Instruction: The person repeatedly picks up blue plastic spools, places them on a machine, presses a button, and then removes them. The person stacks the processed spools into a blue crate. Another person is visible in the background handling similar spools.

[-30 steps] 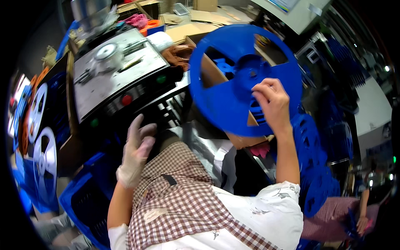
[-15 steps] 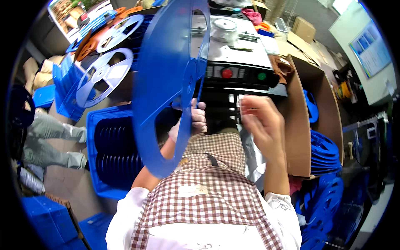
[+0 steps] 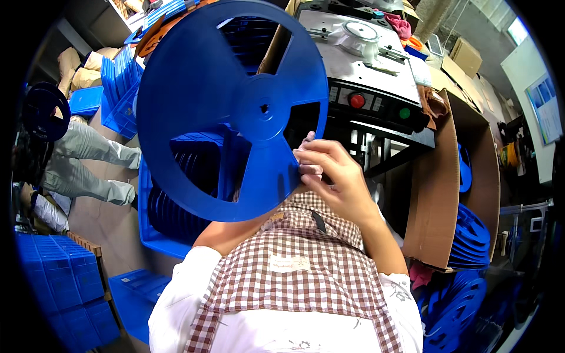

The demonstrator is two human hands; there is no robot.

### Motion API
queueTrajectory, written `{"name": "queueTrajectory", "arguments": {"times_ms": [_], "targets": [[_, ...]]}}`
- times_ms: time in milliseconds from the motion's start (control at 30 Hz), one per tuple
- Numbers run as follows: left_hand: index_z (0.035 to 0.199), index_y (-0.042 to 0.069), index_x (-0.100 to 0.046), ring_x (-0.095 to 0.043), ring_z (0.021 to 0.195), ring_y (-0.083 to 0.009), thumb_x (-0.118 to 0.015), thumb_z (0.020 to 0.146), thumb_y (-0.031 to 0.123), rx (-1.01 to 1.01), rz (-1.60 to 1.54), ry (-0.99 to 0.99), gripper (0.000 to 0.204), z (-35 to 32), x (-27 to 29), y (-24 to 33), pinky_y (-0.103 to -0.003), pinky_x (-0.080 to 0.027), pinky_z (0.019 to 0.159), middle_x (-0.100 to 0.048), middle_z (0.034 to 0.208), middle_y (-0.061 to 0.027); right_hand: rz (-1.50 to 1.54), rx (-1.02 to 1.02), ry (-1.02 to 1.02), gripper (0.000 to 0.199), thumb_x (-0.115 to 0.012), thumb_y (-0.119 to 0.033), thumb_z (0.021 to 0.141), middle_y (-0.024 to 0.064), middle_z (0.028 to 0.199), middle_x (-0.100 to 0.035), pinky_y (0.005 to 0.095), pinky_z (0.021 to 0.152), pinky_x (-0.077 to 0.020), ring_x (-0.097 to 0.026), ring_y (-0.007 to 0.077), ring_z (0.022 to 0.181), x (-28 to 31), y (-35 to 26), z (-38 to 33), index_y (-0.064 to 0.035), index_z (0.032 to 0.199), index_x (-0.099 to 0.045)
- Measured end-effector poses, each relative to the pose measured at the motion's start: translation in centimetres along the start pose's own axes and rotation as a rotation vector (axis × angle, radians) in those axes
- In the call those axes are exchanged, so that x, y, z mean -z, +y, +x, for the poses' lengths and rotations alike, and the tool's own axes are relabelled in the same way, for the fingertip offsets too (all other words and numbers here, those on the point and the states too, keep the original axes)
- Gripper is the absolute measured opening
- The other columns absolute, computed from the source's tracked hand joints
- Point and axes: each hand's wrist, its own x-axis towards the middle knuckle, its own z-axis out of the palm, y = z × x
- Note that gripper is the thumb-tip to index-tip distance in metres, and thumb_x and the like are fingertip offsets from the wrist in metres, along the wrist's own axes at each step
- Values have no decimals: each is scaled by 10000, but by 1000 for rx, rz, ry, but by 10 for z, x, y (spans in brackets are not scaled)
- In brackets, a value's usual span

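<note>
A large blue plastic reel (image 3: 263,112) with a small centre hole and wide cut-outs is held up, its flat face toward me. My left hand (image 3: 311,170) is mostly hidden behind it, with pale-covered fingertips showing at the lower right rim, closed on the reel. My right hand (image 3: 336,176) is bare and has its fingers bent together at that same rim, touching the reel beside the left fingertips. Whether a small thing sits between the right fingers cannot be made out.
Behind the reel stands a blue crate (image 3: 154,235) of dark discs. Ahead is a machine (image 3: 376,76) with red and green buttons and a white top. At right, an open cardboard box (image 3: 432,194) holds blue reels. A person in grey trousers (image 3: 88,156) is at left.
The reel has turned from nearly edge-on to facing me. My right hand has moved left from beside the reel to its rim. The view has shifted slightly.
</note>
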Motion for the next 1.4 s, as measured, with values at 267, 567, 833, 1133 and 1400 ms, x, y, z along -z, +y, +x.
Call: {"name": "queueTrajectory", "arguments": {"times_ms": [267,567,833,1133,1400], "targets": [[1064,78,-565,-450,502,-44,-604,939,337,710,-54,-22,290,-3,15,-1,-209,-373,472,-502,637,65,-750,233,66,816,-832,-193,626,139,1415,-426,509,1106,-310,-373,378,1340,65,-6,25,-41,1340,-468],[1278,-31,-505,-632,1055,-214,-554,912,493,772,930,-324,641,-29,-47,50,-274,-503,918,-644,1107,-161,-547,26,375,815,-803,-247,608,187,1139,-498,447,925,-455,-544,351,1007,87,42,-32,39,1261,-407],[1292,21,-512,-621,1038,-216,-629,913,185,-324,1369,462,429,-13,12,301,-343,-538,839,-625,1139,-137,-1191,-358,390,870,-795,-307,600,167,1060,-559,428,925,-393,-530,337,1022,121,26,-39,20,1332,-460],[1432,88,-382,-496,1244,-390,-776,756,190,36,2614,567,789,41,82,443,-409,-411,1033,-517,1341,-230,-1141,-616,332,887,-770,-361,629,159,1015,-579,391,830,-424,-562,286,948,144,35,-82,65,1331,-436],[1412,-19,-377,-621,1036,-233,-765,782,138,110,2055,445,756,14,106,465,-319,-483,910,-640,1156,-156,-1054,-596,340,851,-744,-376,668,207,1093,-617,430,876,-444,-597,331,1008,146,32,-84,25,1357,-449]]}}
